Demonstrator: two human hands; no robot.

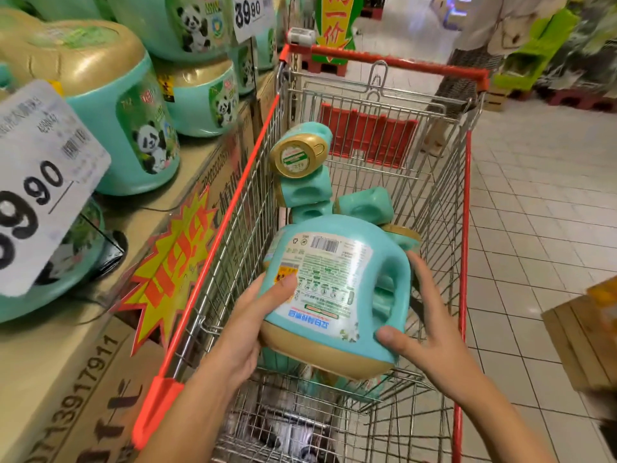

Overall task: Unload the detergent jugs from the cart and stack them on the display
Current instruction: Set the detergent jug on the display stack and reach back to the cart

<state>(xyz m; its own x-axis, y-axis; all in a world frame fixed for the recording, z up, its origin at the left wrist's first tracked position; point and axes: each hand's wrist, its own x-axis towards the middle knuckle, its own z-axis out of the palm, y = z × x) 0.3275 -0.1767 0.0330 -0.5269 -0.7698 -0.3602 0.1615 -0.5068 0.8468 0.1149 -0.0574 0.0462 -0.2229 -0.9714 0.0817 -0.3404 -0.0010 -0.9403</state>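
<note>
Fingers of my left hand are hidden beneath the detergent jug, so I cannot tell how they lie; only the thumb shows, pressed flat on the back label. My right hand grips the opposite side: its thumb sits against the gold rim, and its fingers, held together, curl round the far side by the handle. Between both hands the jug lies tilted, gold end toward me, its label upside down to my eyes, raised above the wire basket of the cart. Under it and at twelve o'clock more teal jugs lie piled in the basket, one showing a round gold top. From nine to eleven o'clock stands the display, cardboard cases topped with stacked panda jugs. A price card hangs at nine o'clock, and a starburst sign sits on the case beside the cart's red rim. At one o'clock, past the cart, a person stands on the tiled floor.
</note>
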